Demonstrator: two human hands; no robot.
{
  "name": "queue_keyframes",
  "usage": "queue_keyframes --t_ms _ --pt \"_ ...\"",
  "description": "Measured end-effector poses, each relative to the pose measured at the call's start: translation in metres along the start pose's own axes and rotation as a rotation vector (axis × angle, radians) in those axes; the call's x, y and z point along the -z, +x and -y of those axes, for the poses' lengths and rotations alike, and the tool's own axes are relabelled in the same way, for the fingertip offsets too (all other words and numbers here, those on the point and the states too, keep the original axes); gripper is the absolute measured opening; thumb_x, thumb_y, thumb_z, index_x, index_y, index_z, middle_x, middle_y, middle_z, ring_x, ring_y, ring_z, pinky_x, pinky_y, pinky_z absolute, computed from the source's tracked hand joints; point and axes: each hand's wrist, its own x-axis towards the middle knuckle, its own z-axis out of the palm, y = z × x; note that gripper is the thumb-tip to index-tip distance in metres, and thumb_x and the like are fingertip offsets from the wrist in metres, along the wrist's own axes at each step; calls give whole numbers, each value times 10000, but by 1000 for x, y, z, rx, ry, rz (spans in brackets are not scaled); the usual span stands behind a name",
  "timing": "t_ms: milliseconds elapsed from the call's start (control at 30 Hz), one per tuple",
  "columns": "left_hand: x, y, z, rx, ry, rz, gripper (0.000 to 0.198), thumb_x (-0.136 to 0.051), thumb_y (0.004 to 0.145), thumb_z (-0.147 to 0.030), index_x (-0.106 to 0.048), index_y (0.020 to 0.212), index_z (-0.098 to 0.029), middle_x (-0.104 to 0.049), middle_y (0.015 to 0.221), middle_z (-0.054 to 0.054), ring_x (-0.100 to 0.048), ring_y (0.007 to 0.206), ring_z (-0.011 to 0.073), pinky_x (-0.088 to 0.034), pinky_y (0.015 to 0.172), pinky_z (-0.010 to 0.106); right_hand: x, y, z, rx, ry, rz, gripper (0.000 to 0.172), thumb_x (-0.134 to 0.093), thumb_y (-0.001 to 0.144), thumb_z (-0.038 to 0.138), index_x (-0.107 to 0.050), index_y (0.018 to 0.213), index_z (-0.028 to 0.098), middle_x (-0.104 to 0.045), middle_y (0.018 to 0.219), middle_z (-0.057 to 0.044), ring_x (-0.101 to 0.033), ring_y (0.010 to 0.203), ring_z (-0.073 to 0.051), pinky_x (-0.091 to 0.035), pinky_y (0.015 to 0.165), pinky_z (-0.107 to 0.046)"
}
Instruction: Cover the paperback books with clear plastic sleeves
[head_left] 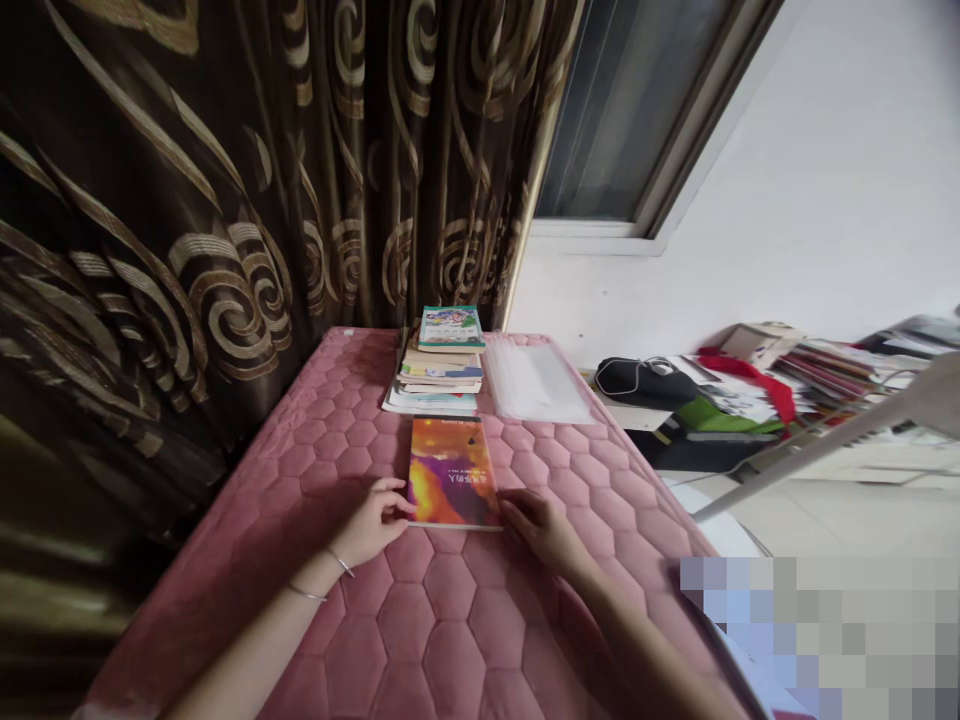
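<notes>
A paperback book [452,470] with an orange, yellow and purple cover lies on the pink quilted surface, its cover lettering upside down from where I look. My left hand [379,520] holds its lower left edge, with the fingers curled and the tips at the cover's side. At the lower right edge, my right hand [541,527] grips the same book with bent fingers. Two thin bangles circle my left wrist. Just beyond the book rises a stack of books [441,372], topped by one with a green-edged illustrated cover [451,328].
Clear plastic sleeves [536,382] lie right of the stack. A dark patterned curtain [247,230] hangs along the left and back. Beyond the right edge are a black pouch with a white cable [643,378], piled papers [832,375] and a slanting pale arm [810,440].
</notes>
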Motion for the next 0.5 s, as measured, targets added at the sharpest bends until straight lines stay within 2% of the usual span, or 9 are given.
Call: queue_keyframes --t_ms 100,167,233,333,400,500 --pt "-4 10 -6 138 -129 7 250 -593 585 -23 -680 774 -161 -613 1086 68 -601 1000 195 -485 895 330 -7 5 4 -96 84 38 343 -486 852 421 -667 1014 179 -720 991 -86 -667 883 -224 -527 757 -318" --pt "-6 16 -10 223 -236 -15 292 -568 582 -28 -641 835 -153 -650 951 42 -625 904 176 -498 846 315 -11 9 5 -147 102 37 324 -513 830 416 -661 981 170 -731 935 -82 -681 828 -216 -528 709 -296" --pt "-8 20 -15 335 -301 -53 290 -544 632 -61 -589 902 -157 -653 902 28 -636 830 153 -511 758 275 -12 16 4 -182 17 22 280 -543 811 395 -657 925 166 -731 862 -73 -682 766 -205 -518 665 -279" --pt "-12 23 -18 486 -243 -83 243 -566 710 -149 -523 948 -168 -648 884 27 -640 793 146 -501 653 234 -10 32 5 -187 -201 21 263 -581 800 374 -641 928 154 -719 820 -65 -671 713 -192 -500 622 -265" --pt "-16 25 -16 537 -180 -88 307 -637 704 -220 -497 973 -166 -648 850 25 -640 760 154 -490 616 233 -9 49 6 -147 -311 13 288 -575 816 346 -623 1007 135 -710 901 -86 -668 756 -194 -501 650 -271" --pt "-23 28 -9 556 -116 -124 447 -727 632 -238 -493 1005 -158 -653 878 35 -639 789 168 -480 639 239 -10 83 6 -73 -379 -8 378 -535 849 267 -545 1199 124 -616 1196 -137 -629 982 -201 -482 807 -283"
